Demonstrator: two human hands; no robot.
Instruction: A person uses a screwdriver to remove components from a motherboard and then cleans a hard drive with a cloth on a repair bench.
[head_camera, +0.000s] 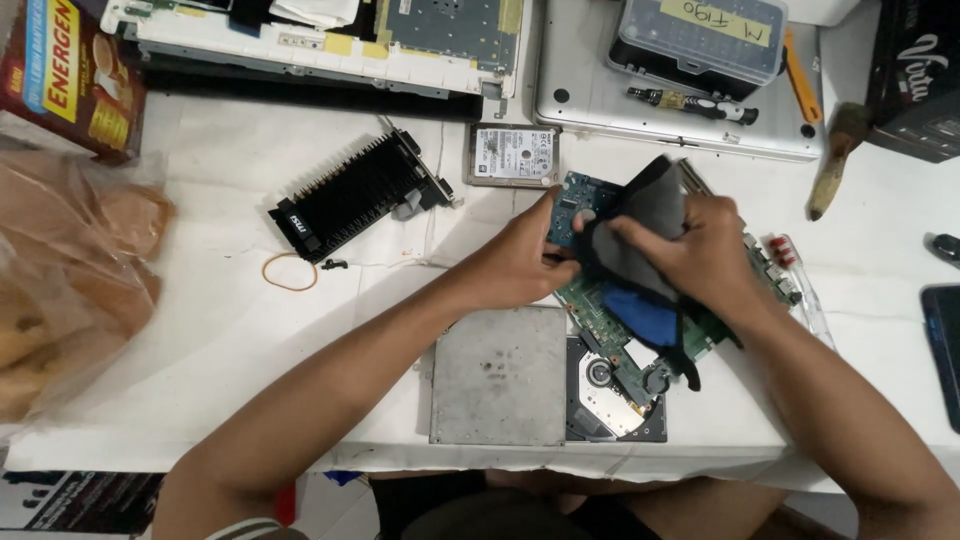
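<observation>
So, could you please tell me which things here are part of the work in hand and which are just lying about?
In hand:
- left hand steadying the green circuit board
- right hand pressing a dark cloth on it

Lying about:
- black finned graphics card
- hard drive
- optical drive
- rubber band
- brush
- screwdriver

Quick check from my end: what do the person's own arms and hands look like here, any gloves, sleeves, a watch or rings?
Both forearms are bare from the elbow down. The left hand and the right hand wear no gloves, and no watch, bracelet or ring shows on either. The only clothing in sight is a bit of striped sleeve edge at the upper left arm, near the bottom of the view.
</observation>
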